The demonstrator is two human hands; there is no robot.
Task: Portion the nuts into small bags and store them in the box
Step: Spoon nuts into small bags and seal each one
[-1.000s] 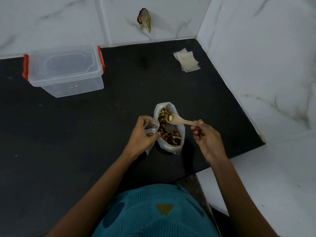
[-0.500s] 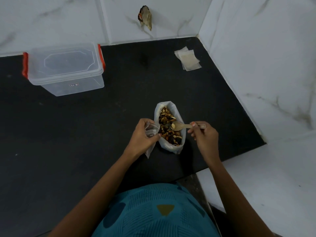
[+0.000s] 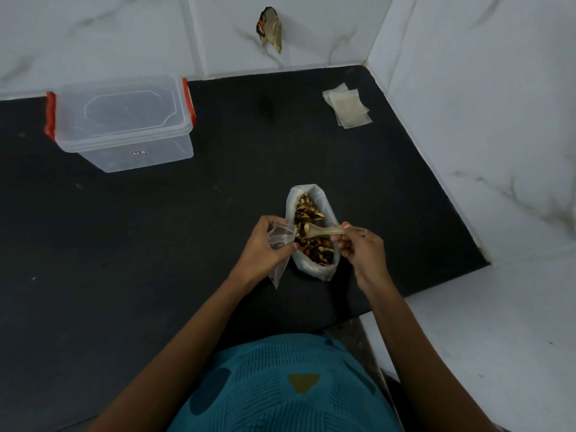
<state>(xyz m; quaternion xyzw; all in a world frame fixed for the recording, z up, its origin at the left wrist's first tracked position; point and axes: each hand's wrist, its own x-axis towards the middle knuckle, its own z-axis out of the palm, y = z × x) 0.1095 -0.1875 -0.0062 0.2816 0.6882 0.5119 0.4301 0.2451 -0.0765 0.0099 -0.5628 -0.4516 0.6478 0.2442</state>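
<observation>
A large clear bag of mixed nuts stands open on the black counter. My left hand grips a small clear bag with its mouth held open, right beside the big bag's left side. My right hand pinches the handle of a small wooden spoon, whose bowl lies in the nuts near the small bag. The clear storage box with red clips and its lid on sits at the back left.
A few flat empty small bags lie at the back right near the white marble wall. The counter's front right edge drops to a white floor. A small dark object hangs on the back wall.
The spoon, lifted above the nut bag a second ago, has dipped into the nuts. My right hand has moved left and closer to the bag. My left hand has stayed put.
</observation>
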